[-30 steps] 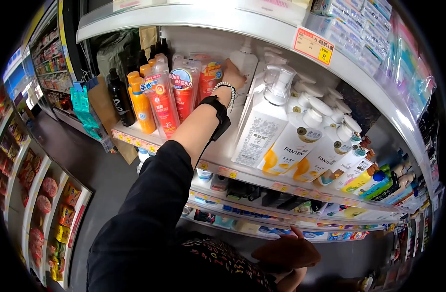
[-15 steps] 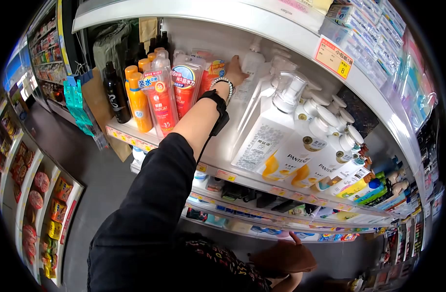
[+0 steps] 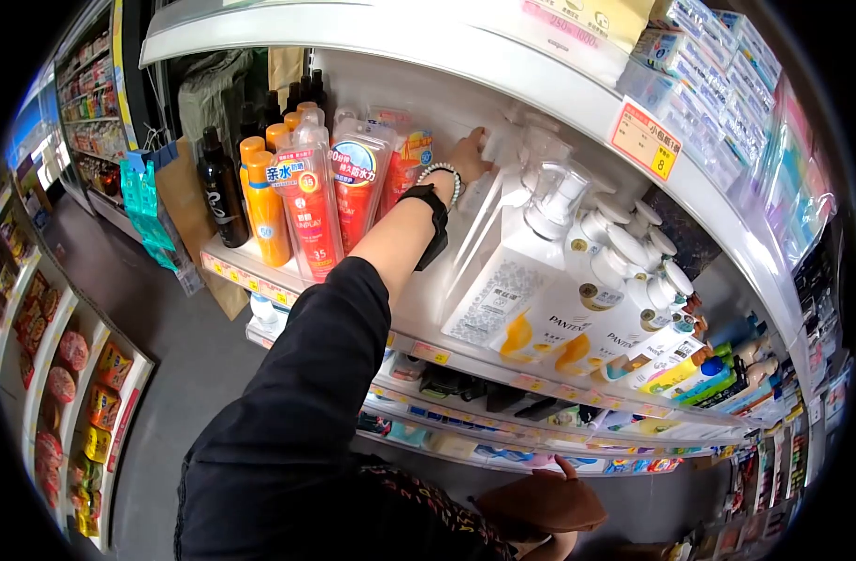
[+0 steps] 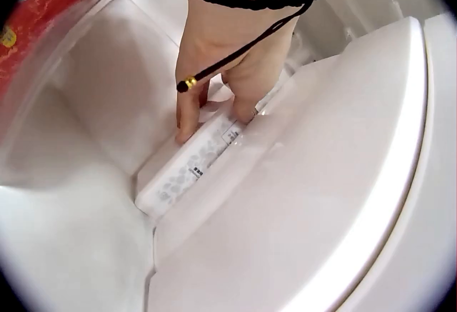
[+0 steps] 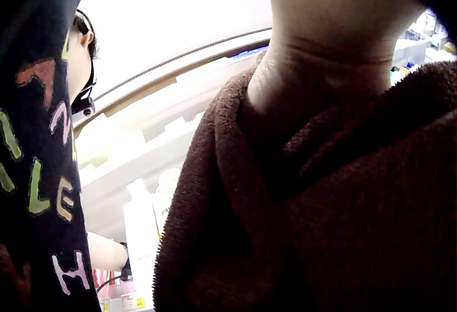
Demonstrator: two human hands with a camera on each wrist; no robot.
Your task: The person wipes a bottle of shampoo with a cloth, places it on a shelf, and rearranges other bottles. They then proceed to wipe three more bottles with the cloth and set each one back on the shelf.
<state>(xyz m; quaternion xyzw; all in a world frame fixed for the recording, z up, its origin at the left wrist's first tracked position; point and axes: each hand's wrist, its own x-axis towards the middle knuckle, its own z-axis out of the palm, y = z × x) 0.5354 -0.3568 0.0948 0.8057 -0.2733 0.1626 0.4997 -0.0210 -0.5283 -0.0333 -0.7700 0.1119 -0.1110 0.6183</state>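
At the back of the upper shelf, my left hand [image 3: 471, 155] grips a white bottle [image 4: 196, 163] with a grey pattern. In the left wrist view the fingers lie along one side and the thumb on the other. It stands close behind a row of white pump bottles; a front one with the same pattern [image 3: 503, 294] faces out. Left of the hand are red sunscreen packs [image 3: 411, 159]. Low by my body, a brown towel [image 3: 540, 505] hangs over my right hand [image 3: 565, 467], which holds it; most of that hand is hidden under the cloth.
Several Pantene pump bottles [image 3: 563, 323] crowd the shelf to the right. Orange bottles [image 3: 264, 201] and black bottles [image 3: 222, 192] stand at the left end. The shelf above [image 3: 428, 47] overhangs the arm. Snack racks [image 3: 100, 374] stand across the aisle.
My left hand has moved slightly right, bringing the white bottle from beside the red packs toward the row of pump bottles. The right hand stays low with the towel.
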